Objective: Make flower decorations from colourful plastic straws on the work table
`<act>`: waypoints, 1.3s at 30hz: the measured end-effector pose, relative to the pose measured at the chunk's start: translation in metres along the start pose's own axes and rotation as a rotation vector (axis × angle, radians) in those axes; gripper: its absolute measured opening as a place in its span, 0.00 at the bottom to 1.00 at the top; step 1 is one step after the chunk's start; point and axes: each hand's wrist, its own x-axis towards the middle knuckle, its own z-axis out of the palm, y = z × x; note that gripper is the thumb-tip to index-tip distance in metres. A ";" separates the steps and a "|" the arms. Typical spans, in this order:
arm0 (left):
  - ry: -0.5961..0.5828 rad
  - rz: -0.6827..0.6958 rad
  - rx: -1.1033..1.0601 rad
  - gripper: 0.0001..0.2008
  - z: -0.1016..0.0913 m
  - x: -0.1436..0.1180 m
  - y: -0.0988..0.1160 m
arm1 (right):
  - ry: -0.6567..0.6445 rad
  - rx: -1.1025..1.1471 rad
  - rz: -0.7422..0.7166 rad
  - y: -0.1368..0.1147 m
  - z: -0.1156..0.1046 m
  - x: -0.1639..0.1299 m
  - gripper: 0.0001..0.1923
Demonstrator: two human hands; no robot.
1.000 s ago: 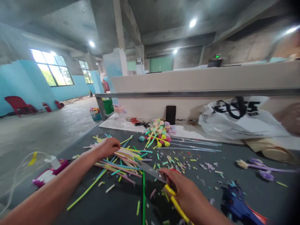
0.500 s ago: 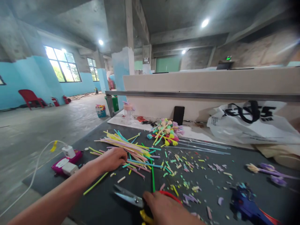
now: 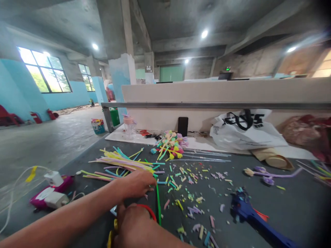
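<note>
Scissors (image 3: 134,220) sit in your right hand (image 3: 137,225), grip closed round red/yellow handles, blades hidden under your left forearm. Left hand (image 3: 138,182) lies fingers-down on the near end of the straw pile (image 3: 121,163); can't tell if it's pinching one. Green straw (image 3: 157,203) runs w/ long axis toward you, just right of both hands, left hand nearer. Clear cup (image 3: 128,126) at worktop (image 3: 284,206) back edge holds something pink; white plastic bag (image 3: 245,132) slumped, contents unseen.
</note>
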 end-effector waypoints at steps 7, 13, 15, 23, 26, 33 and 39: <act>-0.031 0.137 0.052 0.04 0.017 0.020 0.012 | -0.070 -0.033 0.095 0.002 0.010 0.005 0.26; 0.089 0.065 -0.057 0.08 0.001 0.017 0.006 | -0.079 -0.031 0.095 0.008 -0.005 -0.013 0.27; 0.141 0.029 -0.100 0.07 -0.011 0.008 -0.002 | -0.065 -0.023 0.007 0.013 -0.016 -0.022 0.25; 0.459 -0.182 -0.369 0.07 -0.045 -0.049 -0.021 | 0.061 0.203 -0.071 0.072 -0.041 -0.070 0.17; 0.477 -0.310 -0.448 0.09 -0.041 -0.060 -0.024 | 0.166 0.281 -0.012 0.093 -0.035 -0.083 0.15; 0.203 -0.397 -0.208 0.04 -0.003 -0.062 -0.041 | 0.272 0.334 0.014 0.114 -0.020 -0.085 0.14; 0.112 -0.376 -0.071 0.06 0.018 -0.063 -0.045 | 0.261 0.326 0.026 0.117 -0.016 -0.082 0.14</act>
